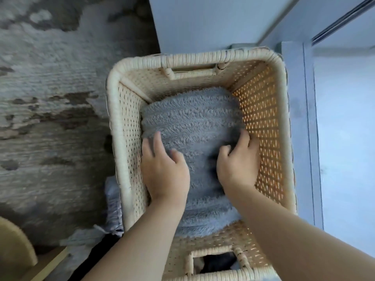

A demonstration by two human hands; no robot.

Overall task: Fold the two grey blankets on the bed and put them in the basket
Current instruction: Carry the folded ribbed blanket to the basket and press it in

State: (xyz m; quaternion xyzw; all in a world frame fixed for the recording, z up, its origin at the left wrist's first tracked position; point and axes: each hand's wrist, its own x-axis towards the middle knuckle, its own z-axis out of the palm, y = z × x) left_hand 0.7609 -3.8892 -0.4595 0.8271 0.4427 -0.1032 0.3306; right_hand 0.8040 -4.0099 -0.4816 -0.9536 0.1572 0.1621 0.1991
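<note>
A shaggy grey-and-brown rug (50, 94) fills the floor to the left. Beside it, before a pale wall (213, 21), stands the woven basket (113, 122), with a handle slot in both its far and near walls. Inside lies the grey blanket (190, 118), folded into a thick fluffy stack. The stack runs from the far wall almost to the near one and crowds the left wall, leaving a gap along the right wall. Whether it is one blanket or both I cannot tell. The left hand (165, 169) lies flat on the stack near the left wall, fingers straight and spread, pressing down. The right hand (238, 161) sits at the stack's right edge, fingers curled over it and thumb dug into the pile, grasping the fold. The step in hand looks like seating the bundle. To do it well, the flat palm should bear down so the folds do not spring open. Meanwhile the gripping hand should draw the edge toward the right wall and tuck it below the rim, leaving the top level.
</note>
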